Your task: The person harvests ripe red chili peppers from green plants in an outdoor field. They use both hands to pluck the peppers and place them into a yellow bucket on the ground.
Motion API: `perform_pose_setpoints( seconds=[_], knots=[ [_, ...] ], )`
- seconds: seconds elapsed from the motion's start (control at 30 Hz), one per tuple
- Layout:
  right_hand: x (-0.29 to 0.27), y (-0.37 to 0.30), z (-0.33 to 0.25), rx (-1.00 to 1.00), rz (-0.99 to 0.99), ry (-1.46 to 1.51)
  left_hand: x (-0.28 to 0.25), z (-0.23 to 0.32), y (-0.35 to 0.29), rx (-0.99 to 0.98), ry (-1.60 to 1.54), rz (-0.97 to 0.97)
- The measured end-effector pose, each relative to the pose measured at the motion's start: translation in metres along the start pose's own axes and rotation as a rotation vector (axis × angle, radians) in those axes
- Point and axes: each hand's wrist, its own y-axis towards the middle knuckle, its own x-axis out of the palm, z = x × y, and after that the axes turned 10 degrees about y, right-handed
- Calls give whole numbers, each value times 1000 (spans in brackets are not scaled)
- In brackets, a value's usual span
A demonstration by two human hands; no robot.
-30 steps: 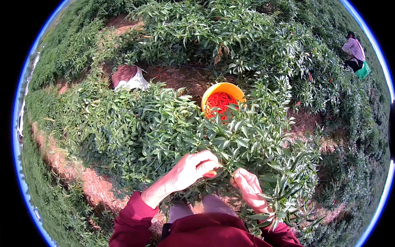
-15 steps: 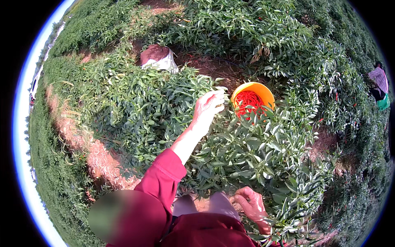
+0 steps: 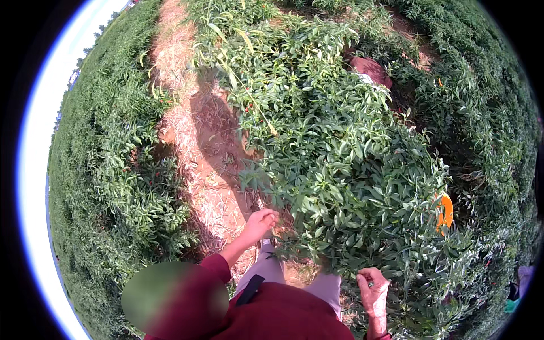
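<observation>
My left hand (image 3: 262, 222), in a dark red sleeve, hangs above the path at the left edge of a leafy green chili pepper plant (image 3: 340, 170). Its fingers are closed together, and whatever they may hold is too small to tell. Lower right, my right hand (image 3: 374, 290) is beside the foliage with its fingers curled in toward the thumb. The inside of that grip is hidden. Beyond the leaves on the right, part of an orange bucket (image 3: 446, 212) shows; its inside is mostly covered by the plant.
A straw-strewn dirt path (image 3: 195, 136) runs along the left, with another crop row (image 3: 124, 158) past it. A dark reddish and white sack (image 3: 371, 71) stands among plants at the far right. At the right rim, part of a person (image 3: 524, 280) shows.
The view has swung left, so the bucket and sack appear farther right. My left hand has drawn back from near the bucket toward my body. My right hand stays low by the leaves.
</observation>
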Motion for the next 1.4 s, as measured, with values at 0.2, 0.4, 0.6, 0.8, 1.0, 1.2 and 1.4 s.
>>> perform_pose_setpoints(
  seconds=[0.2, 0.4, 0.6, 0.8, 1.0, 1.2, 1.4],
  knots=[
    [119, 27, -28, -50, -117, -105, -148, -79, -40, -136, -66, 154],
    [209, 81, -95, -135, -133, -118, -247, -121, -48, -173, -218, 306],
    [262, 130, -132, -114, -268, -173, -272, -93, -7, -91, -373, 370],
    [296, 205, -135, -80, -320, -148, -290, -41, 47, -30, -384, 322],
    [314, 335, -130, -37, -324, -43, -340, 27, 137, 17, -315, 403],
    [329, 466, -134, 28, -287, -154, -367, 103, 262, 158, -187, 352],
    [366, 542, -138, -15, -371, -224, -361, 161, 395, 205, -226, 118]
  ],
)
